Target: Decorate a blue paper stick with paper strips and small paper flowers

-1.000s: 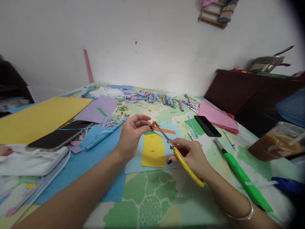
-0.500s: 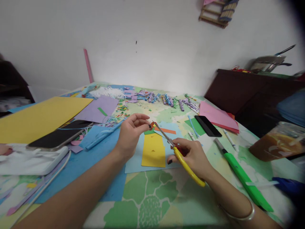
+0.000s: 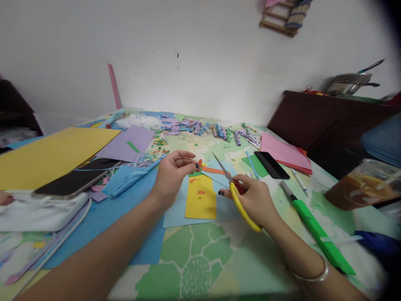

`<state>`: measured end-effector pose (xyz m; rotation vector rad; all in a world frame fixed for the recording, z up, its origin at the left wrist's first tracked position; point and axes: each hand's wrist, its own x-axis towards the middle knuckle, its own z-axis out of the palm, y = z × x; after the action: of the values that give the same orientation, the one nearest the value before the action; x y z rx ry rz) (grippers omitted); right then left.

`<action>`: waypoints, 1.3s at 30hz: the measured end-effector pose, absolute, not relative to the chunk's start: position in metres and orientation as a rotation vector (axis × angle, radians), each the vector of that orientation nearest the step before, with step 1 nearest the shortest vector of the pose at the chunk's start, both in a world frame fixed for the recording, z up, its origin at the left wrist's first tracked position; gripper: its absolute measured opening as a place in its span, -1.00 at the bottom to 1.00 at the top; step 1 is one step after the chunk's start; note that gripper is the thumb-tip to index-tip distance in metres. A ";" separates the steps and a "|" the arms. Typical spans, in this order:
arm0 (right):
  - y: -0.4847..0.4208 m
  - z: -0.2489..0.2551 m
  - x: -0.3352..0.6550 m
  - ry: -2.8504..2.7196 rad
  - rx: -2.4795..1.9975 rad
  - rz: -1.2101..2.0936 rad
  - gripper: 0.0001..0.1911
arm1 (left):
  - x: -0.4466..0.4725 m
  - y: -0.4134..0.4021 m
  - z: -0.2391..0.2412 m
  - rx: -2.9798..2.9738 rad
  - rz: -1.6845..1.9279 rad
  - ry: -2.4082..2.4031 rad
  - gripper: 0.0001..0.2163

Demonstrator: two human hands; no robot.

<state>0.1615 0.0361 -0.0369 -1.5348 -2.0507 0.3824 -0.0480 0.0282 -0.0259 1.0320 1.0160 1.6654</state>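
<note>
My left hand pinches a small orange paper piece between thumb and fingertips. In my right hand is a pair of scissors with yellow and red handles, its blades spread apart and clear of the held piece. Beneath the hands lies a yellow paper rectangle with small orange scraps on it, on top of a light blue sheet. An orange paper strip and a green paper piece lie just beyond the yellow rectangle.
A green-handled knife, a black phone and an iced drink sit at right. To the left are another phone, a large yellow sheet and a white tray. Curled paper pieces line the back.
The scissors have opened and drawn back from the orange piece. Fresh orange scraps now lie on the yellow rectangle. My left hand keeps its pinch in nearly the same place.
</note>
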 end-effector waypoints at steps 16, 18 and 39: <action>0.048 -0.048 0.161 -2.135 -1.981 0.077 -0.52 | -0.033 0.030 -0.050 1.106 1.401 1.094 -0.76; 0.049 -0.048 0.160 -2.143 -1.967 0.049 -0.48 | -0.029 0.030 -0.058 1.093 1.367 1.097 -0.77; 0.047 -0.023 0.151 -2.453 -2.024 -0.060 -0.75 | -0.026 0.031 -0.073 1.133 1.333 1.142 -0.79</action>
<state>0.1513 0.0468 -0.0225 -2.0242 -2.4532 -0.0599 -0.0262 0.0311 -0.0728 1.1326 1.1417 1.3333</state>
